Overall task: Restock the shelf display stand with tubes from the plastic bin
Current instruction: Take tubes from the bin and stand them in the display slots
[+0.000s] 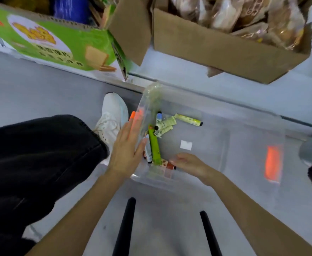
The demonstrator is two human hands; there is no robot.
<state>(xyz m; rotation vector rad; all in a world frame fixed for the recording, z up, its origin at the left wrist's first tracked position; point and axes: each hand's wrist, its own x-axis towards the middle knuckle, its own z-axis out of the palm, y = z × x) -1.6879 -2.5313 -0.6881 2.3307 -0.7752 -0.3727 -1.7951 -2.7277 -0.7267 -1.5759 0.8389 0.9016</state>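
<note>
A clear plastic bin [216,115] with orange latches stands on the grey floor. Several tubes lie in its left end: a bright green one [154,145], pale green printed ones [167,122] and a pale tube with a black cap [187,119]. My left hand [127,150] lies flat with straight fingers against the outside of the bin's left wall. My right hand [186,162] reaches into the bin's near left corner, its fingers curled over a small red and white tube [170,165]. The display stand is out of view.
A green printed carton [55,43] and an open cardboard box of bagged goods [225,47] sit on a low shelf beyond the bin. My black trouser leg and white shoe [112,115] are left of the bin. Two black bars [125,226] cross the floor near me.
</note>
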